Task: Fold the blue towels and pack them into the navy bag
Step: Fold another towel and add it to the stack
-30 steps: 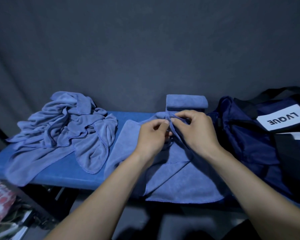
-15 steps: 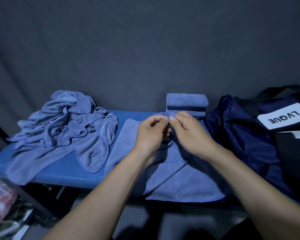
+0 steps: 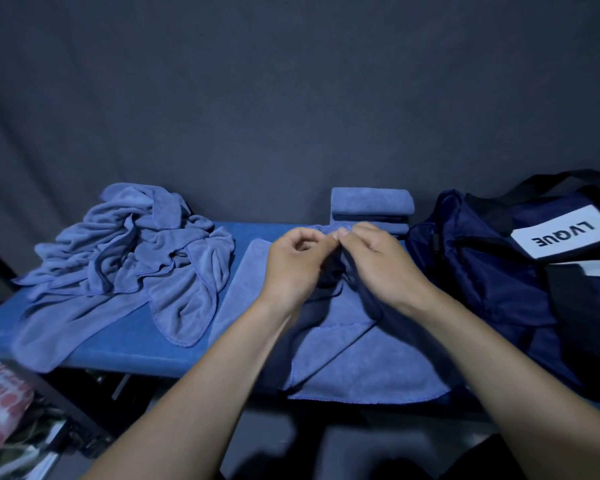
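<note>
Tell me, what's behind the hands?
A stack of folded towels sits behind the left hand and right hand. The stack's bottom is covered, so its count is unclear.

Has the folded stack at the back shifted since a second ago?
No. The folded stack sits at the same spot beside the navy bag; only the hands, lower now, uncovered more of it.

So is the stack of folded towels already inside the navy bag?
No, the folded towels sit stacked on the blue bench, just left of the navy bag.

Head view, angled down, near bench point(image 3: 125, 344)
</note>
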